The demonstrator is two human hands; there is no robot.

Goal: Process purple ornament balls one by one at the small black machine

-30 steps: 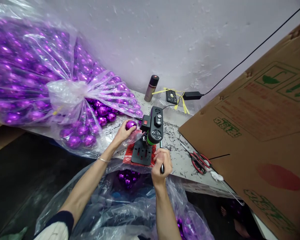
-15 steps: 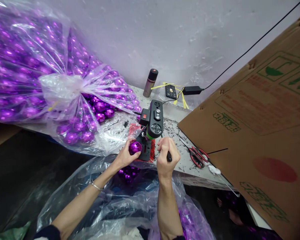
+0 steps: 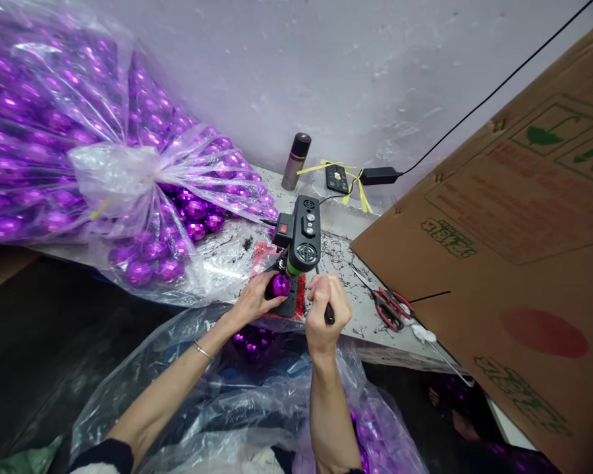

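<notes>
My left hand (image 3: 253, 299) closes its fingers and thumb around a shiny purple faceted ball (image 3: 281, 285). The ball sits over the black base, just below the head of a small black hand press (image 3: 307, 230); whether it touches the head I cannot tell. A red switch (image 3: 283, 228) shows on the press's side box. To the right of the press, my right hand (image 3: 325, 306) is wrapped in a fist round a black lever handle (image 3: 330, 315), whose end sticks out below the fingers. Under the base lies a red patch (image 3: 301, 296) on the tabletop.
A tied clear bag (image 3: 116, 168) of purple balls fills the left. Behind the press stand a dark bottle (image 3: 296, 161) and a black adapter (image 3: 381, 176). Red-handled scissors (image 3: 391, 308) lie near a cardboard box (image 3: 504, 263). A clear plastic bag (image 3: 143, 368) hangs open below the table edge.
My left hand has moved the purple ball right and slightly up, from beside the press base to under its head. My right hand stays on the lever handle, almost unmoved.
</notes>
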